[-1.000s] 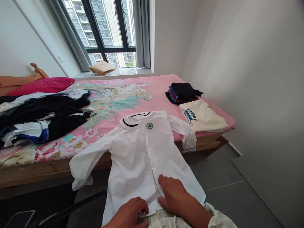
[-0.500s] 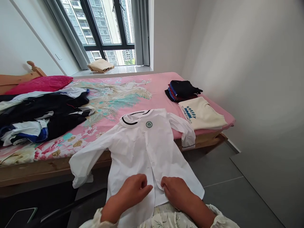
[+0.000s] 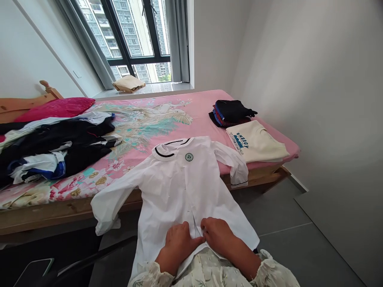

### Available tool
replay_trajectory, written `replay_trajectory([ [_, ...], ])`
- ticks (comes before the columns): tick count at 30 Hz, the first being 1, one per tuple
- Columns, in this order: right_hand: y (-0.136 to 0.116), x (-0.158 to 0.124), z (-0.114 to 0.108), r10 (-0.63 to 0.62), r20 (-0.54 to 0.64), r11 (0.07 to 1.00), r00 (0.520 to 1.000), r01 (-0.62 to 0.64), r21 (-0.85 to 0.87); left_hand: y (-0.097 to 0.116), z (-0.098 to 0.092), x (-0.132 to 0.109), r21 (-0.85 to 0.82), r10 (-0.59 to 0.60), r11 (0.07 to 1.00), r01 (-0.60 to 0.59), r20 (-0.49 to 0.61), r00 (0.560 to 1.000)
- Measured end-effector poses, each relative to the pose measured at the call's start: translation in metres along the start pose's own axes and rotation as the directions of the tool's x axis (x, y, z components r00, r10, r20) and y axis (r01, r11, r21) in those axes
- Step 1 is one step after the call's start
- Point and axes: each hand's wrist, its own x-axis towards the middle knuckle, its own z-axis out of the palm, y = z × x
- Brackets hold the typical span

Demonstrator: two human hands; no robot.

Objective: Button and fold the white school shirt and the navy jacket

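A white long-sleeved shirt (image 3: 167, 187) with black trim at the collar and a round green badge is spread from the bed's edge down to my lap. Its sleeves lie out to both sides, and the front gapes slightly near the hem. My left hand (image 3: 181, 243) is closed on the left front edge of the shirt low down, thumb reaching right. Close beside it, my right hand (image 3: 218, 235) pinches the opposite front edge with curled fingers. The fingertips of both are partly hidden.
The bed (image 3: 203, 107) carries a heap of dark and white clothes (image 3: 60, 147) at left, a folded dark stack (image 3: 231, 111) and a folded cream T-shirt (image 3: 257, 141) at right. A phone (image 3: 34, 273) lies lower left. A wall stands at right.
My left hand has moved right, bringing the shirt's left front edge close to my right hand. The gap between the front edges has narrowed. The view has shifted slightly.
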Motion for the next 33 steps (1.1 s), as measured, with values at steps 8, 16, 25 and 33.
replay_trajectory([
  [8, -0.004, 0.003, -0.002, -0.001, -0.018, 1.0, 1.0, 0.001, -0.011, 0.005, 0.0, 0.015, 0.012, 0.064, 0.998, -0.065, 0.065, 0.996],
  [16, 0.006, 0.003, 0.009, 0.035, -0.072, 0.989, 0.997, -0.024, 0.144, -0.026, 0.004, -0.003, -0.375, 0.021, 0.927, -0.02, 0.001, 1.0],
  [25, 0.007, 0.003, 0.01, 0.019, -0.081, 0.977, 0.997, -0.001, 0.214, -0.042, 0.003, -0.024, -0.99, -0.041, 0.04, 0.135, 0.133, 0.99],
  [33, 0.009, 0.003, 0.009, 0.033, -0.079, 0.967, 0.996, -0.012, 0.254, -0.045, -0.005, -0.071, -0.985, -0.547, -0.115, -0.132, -0.048, 0.836],
])
